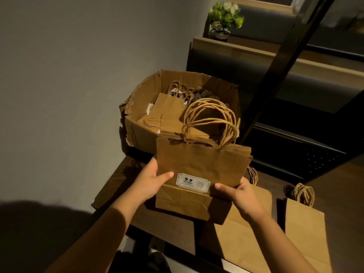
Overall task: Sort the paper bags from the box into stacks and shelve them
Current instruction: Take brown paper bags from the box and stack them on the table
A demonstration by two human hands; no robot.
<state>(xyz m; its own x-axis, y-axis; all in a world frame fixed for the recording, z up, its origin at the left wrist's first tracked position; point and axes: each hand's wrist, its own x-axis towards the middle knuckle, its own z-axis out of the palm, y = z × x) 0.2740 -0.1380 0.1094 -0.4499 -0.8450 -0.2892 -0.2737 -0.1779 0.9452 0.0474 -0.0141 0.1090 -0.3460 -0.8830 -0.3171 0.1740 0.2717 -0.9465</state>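
At the far left stands the box (137, 107), torn along its left rim, with some bags (169, 107) lying flat inside, their handles pointing to the far side. Just near of it, the left hand (151, 182) grips the left edge of a stack (201, 164) of flat paper bags, thumb lying on the front face beside a white label (193, 182). The stack is held upright over the dark table (118, 186), long axis vertical, twisted handles (210, 121) pointing up and away. The right hand (236, 194) pinches the lower right edge, thumb in front, fingers behind. To the right, a bag (242, 233) lies flat on the table, and further right a narrow bag (307, 229), handles toward the far side. A plant (225, 16) stands on a far shelf (246, 48)
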